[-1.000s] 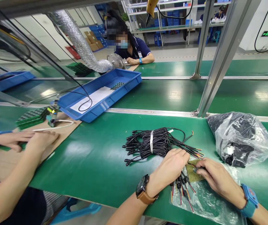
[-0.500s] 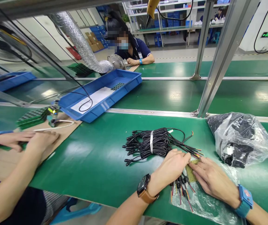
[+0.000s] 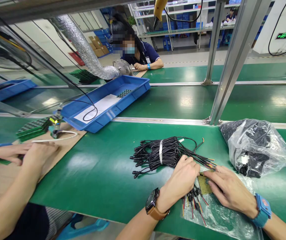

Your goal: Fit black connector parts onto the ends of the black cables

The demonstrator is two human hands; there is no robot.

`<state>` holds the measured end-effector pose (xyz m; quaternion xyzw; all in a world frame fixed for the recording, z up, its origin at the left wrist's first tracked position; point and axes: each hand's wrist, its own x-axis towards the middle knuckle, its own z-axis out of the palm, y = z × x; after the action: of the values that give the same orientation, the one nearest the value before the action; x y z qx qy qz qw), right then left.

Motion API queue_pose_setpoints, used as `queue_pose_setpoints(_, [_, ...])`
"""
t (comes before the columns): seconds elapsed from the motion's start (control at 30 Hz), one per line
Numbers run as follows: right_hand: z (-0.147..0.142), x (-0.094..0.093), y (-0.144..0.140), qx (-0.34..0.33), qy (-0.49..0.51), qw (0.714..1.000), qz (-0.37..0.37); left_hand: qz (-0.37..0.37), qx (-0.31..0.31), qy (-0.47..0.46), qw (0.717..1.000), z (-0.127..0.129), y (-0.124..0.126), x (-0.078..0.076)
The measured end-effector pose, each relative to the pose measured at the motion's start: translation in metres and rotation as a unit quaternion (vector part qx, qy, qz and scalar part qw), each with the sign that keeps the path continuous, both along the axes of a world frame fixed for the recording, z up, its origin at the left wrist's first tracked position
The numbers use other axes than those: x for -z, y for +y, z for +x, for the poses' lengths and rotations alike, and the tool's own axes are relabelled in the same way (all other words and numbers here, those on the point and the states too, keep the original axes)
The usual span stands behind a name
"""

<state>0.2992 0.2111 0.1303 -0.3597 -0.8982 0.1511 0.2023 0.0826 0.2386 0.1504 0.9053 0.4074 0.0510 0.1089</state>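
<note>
My left hand (image 3: 186,174) is closed, its curled fingers at the top left corner of a small flat yellowish-brown piece (image 3: 204,185); what they pinch is hidden. My right hand (image 3: 229,185) bends over the same piece from the right, index finger along the upper edge and thumb at the side. Below the left hand, short black cable ends (image 3: 194,196) with red and yellow wires lie on a clear plastic bag (image 3: 222,218). Behind both hands rests a bundle of black cables (image 3: 169,151), tied with a white band, its bare wire ends pointing right.
To the right is a clear bag of black parts (image 3: 254,146). A blue tray (image 3: 103,121) lies across the metal rail at the back. On the left, a co-worker's hands (image 3: 36,155) are over cardboard beside stacked green boards (image 3: 33,128). A metal post (image 3: 230,63) rises behind the cables.
The right thumb and fingers have spread slightly, and more of the yellowish-brown piece shows. The left hand has shifted slightly left. The view has moved a little; the cables lie as before.
</note>
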Motion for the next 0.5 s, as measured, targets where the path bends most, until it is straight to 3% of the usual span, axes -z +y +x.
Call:
queue_pose_setpoints(0.1, [-0.0027,0.0013,-0.0016,-0.032,-0.027,0.999,-0.007,-0.004,-0.006,0.015,1.0,0.0019,-0.0001,0.0006])
queue_pose_setpoints(0.37, [0.0002,0.0013,-0.0001,-0.027,-0.035,0.999,-0.005,-0.009,-0.006,0.041,0.999,0.004,0.0004,0.0027])
queue_pose_setpoints(0.5, [0.0044,0.0003,0.0008,0.021,0.002,1.0,-0.005,0.01,-0.009,0.031,0.999,0.0043,-0.0015,0.0049])
